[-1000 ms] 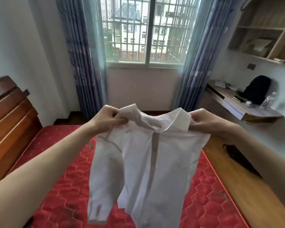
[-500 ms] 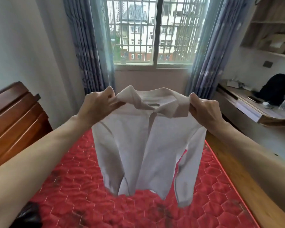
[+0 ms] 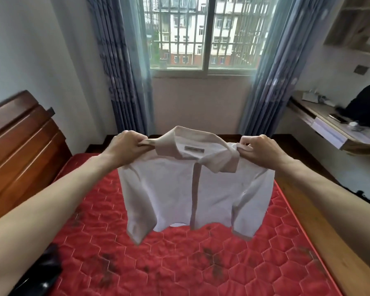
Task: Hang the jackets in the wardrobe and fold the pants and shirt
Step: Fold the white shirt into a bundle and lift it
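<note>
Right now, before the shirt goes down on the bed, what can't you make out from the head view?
- Shirt: its far side is hidden by its own front; the collar label is too small to read.
- Mattress: the part behind the hanging shirt is covered.
- Dark item at lower left: cut off by the frame edge, unidentifiable.
- Desk: its small items are blurred.
- Wardrobe, jackets, pants: outside the frame.

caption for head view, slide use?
Both hands, left hand and right hand, hold a white shirt by its shoulders above the red mattress.
</note>
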### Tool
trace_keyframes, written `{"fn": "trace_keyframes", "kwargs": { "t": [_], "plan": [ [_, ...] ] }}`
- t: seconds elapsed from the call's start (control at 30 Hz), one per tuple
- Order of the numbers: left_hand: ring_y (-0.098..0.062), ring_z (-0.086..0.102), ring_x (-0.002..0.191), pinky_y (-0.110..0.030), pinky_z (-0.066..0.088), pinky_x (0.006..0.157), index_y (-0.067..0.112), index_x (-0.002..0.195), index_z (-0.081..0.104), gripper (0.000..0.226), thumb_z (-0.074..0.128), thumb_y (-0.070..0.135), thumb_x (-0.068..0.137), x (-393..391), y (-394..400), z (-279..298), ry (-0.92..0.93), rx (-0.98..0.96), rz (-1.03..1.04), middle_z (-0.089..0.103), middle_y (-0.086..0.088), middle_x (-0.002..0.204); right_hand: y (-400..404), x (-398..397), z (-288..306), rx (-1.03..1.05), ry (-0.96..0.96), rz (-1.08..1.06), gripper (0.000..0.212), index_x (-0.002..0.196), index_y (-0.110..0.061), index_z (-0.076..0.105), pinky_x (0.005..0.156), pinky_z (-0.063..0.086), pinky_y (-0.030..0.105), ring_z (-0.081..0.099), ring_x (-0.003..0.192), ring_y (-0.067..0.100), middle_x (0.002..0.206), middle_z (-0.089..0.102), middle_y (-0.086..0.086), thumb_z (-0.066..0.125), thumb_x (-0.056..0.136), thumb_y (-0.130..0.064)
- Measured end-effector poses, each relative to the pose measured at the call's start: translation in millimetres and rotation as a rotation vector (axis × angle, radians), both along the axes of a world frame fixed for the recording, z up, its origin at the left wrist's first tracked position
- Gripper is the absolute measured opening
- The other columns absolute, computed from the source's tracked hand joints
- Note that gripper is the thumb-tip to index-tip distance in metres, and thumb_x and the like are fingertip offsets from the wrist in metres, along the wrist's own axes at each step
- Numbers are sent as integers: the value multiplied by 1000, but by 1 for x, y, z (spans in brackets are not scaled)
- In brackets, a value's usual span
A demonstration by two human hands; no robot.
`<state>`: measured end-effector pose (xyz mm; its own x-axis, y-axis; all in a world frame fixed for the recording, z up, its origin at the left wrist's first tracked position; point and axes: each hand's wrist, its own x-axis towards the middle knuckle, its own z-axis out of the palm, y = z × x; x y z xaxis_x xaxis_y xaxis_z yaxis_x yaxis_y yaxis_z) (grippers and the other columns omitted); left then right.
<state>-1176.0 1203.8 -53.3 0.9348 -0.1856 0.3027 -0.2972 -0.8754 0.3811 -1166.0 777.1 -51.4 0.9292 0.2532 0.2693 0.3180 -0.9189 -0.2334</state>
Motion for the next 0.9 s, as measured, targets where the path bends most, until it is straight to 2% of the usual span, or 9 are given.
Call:
{"fn": "trace_keyframes", "kwargs": {
  "t": [0.1, 0.17, 0.27, 0.33, 0.47, 0.57, 0.67, 0.8, 0.9],
  "plan": [
    [-18, 36, 57, -38, 37, 59, 15, 56, 51, 61, 56, 75, 71, -14, 3, 4, 76, -138, -56, 44, 4, 55, 1, -27, -1, -1, 85, 150, 33, 74, -27, 53, 63, 43, 39, 59, 67, 29, 68, 64, 1, 57, 100, -48],
    [-13, 38, 59, -36, 38, 58, 9, 57, 55, 68, 67, 76, 69, -18, 7, 5, 314, -221, -76, 41, 5, 59, -2, -40, -1, 85, 356, 225, 39, 78, -21, 67, 64, 47, 37, 56, 63, 13, 70, 66, -3, 57, 100, -53],
    [-3, 60, 63, -23, 52, 61, 19, 83, 81, 66, 77, 83, 67, -18, 16, 6, 765, -14, -86, 64, 12, 68, -8, -48, 2, 139, 977, 200, 60, 95, -17, 79, 64, 51, 33, 62, 71, 11, 81, 73, -1, 61, 92, -74],
    [-4, 69, 72, -25, 59, 67, 22, 92, 83, 66, 78, 83, 66, -8, 21, 2, 844, 24, -109, 76, 6, 79, -9, -40, 3, 166, 1064, 162, 67, 98, -10, 78, 68, 51, 36, 62, 74, 16, 85, 72, 0, 63, 89, -75],
    [-15, 55, 64, -38, 48, 61, 5, 78, 67, 70, 73, 75, 67, 24, 11, -9, 581, -191, -76, 59, 1, 65, 6, -2, -1, 83, 511, 86, 50, 71, -16, 60, 62, 44, 32, 51, 66, 16, 67, 55, -6, 57, 101, -55],
    [-18, 53, 60, -38, 45, 62, 22, 75, 56, 54, 60, 76, 74, 50, 4, -17, 303, -166, -17, 58, 11, 59, 15, 30, -5, -6, 245, -36, 29, 87, -23, 68, 76, 54, 43, 65, 85, 33, 87, 69, 6, 55, 106, -41],
    [-22, 60, 65, -44, 49, 69, 32, 81, 45, 35, 60, 61, 95, 68, 6, -28, 150, -119, 35, 64, 7, 65, 16, 51, -13, 50, 13, -132, 30, 99, -16, 65, 77, 54, 51, 66, 89, 43, 92, 73, 13, 51, 108, -41],
    [-24, 43, 57, -41, 40, 58, 31, 75, 35, 39, 60, 48, 100, 68, 11, -44, 22, -133, -8, 47, 6, 58, 5, 56, -34, 270, -154, -123, 34, 89, -19, 57, 68, 52, 48, 61, 69, 31, 72, 63, -2, 51, 108, -46],
    [-28, 34, 60, -40, 37, 55, 29, 72, 32, 45, 62, 45, 101, 57, 12, -54, -20, -150, -37, 40, 3, 58, -4, 47, -50, 363, -168, 9, 21, 96, -18, 60, 68, 54, 47, 62, 72, 18, 81, 64, -5, 54, 108, -34]
  ]
}}
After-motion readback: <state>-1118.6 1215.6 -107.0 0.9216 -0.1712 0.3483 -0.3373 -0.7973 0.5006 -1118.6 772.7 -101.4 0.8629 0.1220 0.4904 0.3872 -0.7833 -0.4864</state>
